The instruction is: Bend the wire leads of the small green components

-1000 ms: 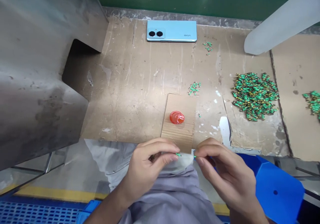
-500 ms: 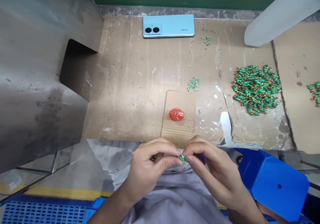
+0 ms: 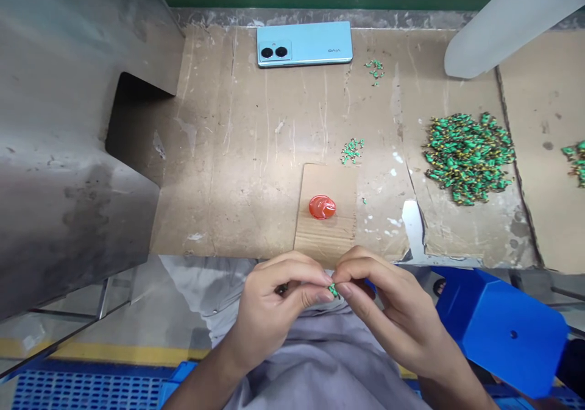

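From your head camera, here's the red dish (image 3: 322, 207), small and round, sitting on the loose cardboard piece (image 3: 325, 242) right ahead of your hands — glossy red within, though whether that's a filling or bare plastic you can't tell. Down at your right, a blue plastic box (image 3: 491, 325) stands beside the bench, its contents hidden from this angle. Across the cardboard-covered bench (image 3: 237, 154), a big heap (image 3: 468, 159) of green, dark and yellow bits sits to the right; a small cluster (image 3: 351, 151) lies just beyond the cardboard piece, another scatter (image 3: 375, 70) lies near the pale blue phone (image 3: 311, 45), and one lone bit (image 3: 364, 201) is right of the dish. A metal housing (image 3: 68, 123) walls off your left, and a white tube (image 3: 507, 26) slants in at upper right. Now to the fingers: the green piece (image 3: 334, 290) is between your hands, off the front edge of the bench. Your left hand (image 3: 276, 309) pinches it between thumb and forefinger, your right hand (image 3: 395, 315) meets it in a matching narrow pinch — tips almost touching — and something dark (image 3: 281, 289) shows in the left hand's curl.
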A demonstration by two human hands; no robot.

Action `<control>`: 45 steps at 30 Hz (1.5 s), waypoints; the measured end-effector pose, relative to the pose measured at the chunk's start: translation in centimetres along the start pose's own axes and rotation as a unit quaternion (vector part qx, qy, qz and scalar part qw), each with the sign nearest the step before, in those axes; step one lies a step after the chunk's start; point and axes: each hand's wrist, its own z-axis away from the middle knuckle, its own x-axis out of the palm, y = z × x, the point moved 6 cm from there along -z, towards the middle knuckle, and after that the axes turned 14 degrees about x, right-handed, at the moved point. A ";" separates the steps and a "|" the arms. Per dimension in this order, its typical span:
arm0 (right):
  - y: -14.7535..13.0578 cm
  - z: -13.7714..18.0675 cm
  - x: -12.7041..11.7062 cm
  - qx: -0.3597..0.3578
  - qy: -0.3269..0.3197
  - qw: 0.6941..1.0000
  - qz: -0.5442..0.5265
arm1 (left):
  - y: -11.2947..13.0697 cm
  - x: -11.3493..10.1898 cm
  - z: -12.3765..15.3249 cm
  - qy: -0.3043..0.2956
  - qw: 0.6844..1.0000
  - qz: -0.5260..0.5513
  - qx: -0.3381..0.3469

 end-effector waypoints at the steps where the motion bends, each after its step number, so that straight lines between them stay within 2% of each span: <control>1: 0.0 0.0 0.0 0.000 -0.001 1.000 0.000 | 0.0 0.0 0.0 0.000 1.000 0.000 -0.002; 8: -0.3 -0.2 -0.1 -0.017 -0.006 1.000 0.008 | 0.2 0.0 -0.2 -0.009 1.000 -0.013 0.016; 13: -0.7 -0.2 -0.2 -0.014 -0.011 1.000 0.017 | 0.5 0.0 -0.4 -0.043 0.997 -0.025 0.052; 23: -0.8 -0.4 -0.1 0.051 -0.082 0.995 0.008 | 0.2 -0.1 0.4 -0.110 0.991 -0.003 0.070; 30: -1.7 -0.3 -0.1 0.039 -0.083 0.996 -0.021 | 0.0 0.2 0.4 -0.061 0.995 0.068 0.046; 45: -1.9 0.6 0.0 0.009 -0.076 0.997 -0.019 | 0.3 0.5 0.4 -0.053 0.995 0.075 0.042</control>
